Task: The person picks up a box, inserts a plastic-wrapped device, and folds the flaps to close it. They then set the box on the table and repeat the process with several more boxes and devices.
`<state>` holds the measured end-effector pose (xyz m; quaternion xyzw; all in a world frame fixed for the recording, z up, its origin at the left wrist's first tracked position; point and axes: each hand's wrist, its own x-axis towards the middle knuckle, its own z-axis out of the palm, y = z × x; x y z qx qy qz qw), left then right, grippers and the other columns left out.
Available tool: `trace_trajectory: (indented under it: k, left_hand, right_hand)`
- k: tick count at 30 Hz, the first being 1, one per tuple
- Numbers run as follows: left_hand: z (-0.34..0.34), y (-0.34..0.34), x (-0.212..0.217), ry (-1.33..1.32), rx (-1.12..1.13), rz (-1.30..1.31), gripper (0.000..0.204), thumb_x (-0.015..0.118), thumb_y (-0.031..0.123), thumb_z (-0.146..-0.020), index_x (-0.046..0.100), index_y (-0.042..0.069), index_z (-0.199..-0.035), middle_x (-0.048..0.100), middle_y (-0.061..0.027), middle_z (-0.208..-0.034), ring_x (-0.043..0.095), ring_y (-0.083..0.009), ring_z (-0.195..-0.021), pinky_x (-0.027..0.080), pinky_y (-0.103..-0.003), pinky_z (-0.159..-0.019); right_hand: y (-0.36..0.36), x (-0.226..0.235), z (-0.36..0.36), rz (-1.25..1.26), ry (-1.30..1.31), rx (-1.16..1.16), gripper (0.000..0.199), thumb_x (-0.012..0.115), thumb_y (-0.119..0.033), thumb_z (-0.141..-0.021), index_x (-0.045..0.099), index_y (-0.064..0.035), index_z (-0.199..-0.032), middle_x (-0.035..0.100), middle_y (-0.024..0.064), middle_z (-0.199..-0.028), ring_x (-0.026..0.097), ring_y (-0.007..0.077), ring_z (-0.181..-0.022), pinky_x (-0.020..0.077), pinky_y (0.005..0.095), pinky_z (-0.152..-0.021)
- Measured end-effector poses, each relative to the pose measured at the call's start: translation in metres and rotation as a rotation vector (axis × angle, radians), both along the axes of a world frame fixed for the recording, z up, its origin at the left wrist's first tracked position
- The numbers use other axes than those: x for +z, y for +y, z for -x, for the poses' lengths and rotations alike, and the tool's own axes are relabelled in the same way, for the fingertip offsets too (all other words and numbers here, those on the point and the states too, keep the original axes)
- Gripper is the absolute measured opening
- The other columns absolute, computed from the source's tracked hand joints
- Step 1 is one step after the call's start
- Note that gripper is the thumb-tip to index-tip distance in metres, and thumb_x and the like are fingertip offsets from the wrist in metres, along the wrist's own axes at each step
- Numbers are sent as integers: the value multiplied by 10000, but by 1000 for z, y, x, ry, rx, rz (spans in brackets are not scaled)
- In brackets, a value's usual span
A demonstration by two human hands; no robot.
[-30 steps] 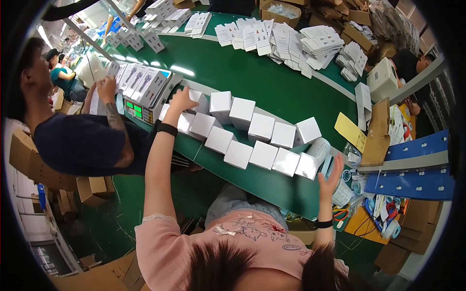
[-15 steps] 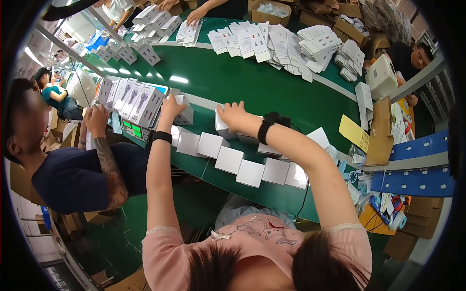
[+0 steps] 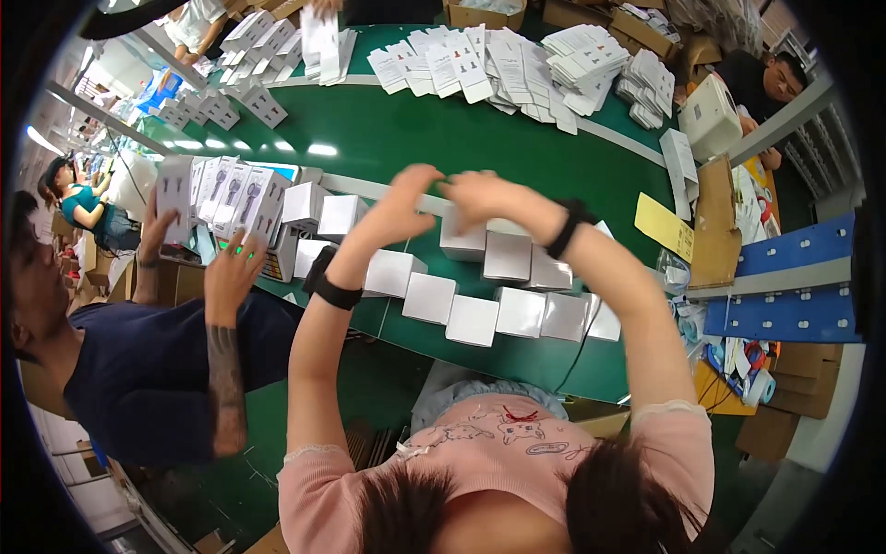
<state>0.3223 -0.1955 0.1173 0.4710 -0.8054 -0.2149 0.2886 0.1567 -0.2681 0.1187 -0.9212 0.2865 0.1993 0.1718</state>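
My left hand [image 3: 399, 208] hovers over the back row of plain white boxes, its thumb apart from its slightly blurred fingers and nothing between them. Close by on the right, my right hand [image 3: 484, 198] is spread with bent fingers above a white box [image 3: 463, 242]; whether it touches that box is hard to tell. The fingertips of both hands almost meet. More back-row boxes stand either side, including one white box [image 3: 341, 218] left of my left hand and another white box [image 3: 507, 256] below my right. Nearer me runs a second, staggered row with a white box [image 3: 472, 320].
At left a co-worker holds a printed box [image 3: 173, 198] beside a row of printed boxes [image 3: 242, 196] on a scale. Flat printed cartons [image 3: 452, 63] cover the table's far side. A yellow sheet [image 3: 664, 226] and cardboard [image 3: 713, 245] lie right. A black cable [image 3: 581, 355] hangs over the near edge.
My left hand has left the box near the scale and come right, toward my right hand. The co-worker's hands have parted, one now lifting a printed box. The whole view has shifted slightly.
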Motion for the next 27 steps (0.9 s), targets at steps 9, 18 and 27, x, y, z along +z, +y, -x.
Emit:
trace_trajectory:
  k: [9, 18, 27]
  left_hand:
    - [52, -6, -37, -408, -102, -136, 781, 725, 66, -535, 380, 12, -1233, 475, -196, -1121, 455, -384, -1039, 431, -448, -869]
    - [-26, 0, -56, -923, 294, -158, 867, 750, 97, -536, 337, 48, -1296, 428, -203, -1241, 401, -377, -1171, 346, -611, -920]
    - [38, 7, -26, -719, 88, -138, 784, 695, 89, -620, 337, 56, -1316, 290, -245, -1372, 278, -402, -1280, 304, -561, -993]
  right_hand:
    - [68, -37, 110, -6, -306, -114, 818, 759, -313, -579, 422, 73, -1216, 537, 206, -1080, 513, 367, -1018, 402, 523, -872]
    - [40, -38, 18, -32, -462, -200, 793, 727, -215, -534, 431, 27, -1229, 504, 223, -1105, 490, 375, -1030, 443, 417, -849]
    - [63, -13, 138, 396, -247, -150, 825, 718, -64, -605, 362, -174, -1341, 370, 156, -1329, 339, 376, -1230, 349, 545, -931]
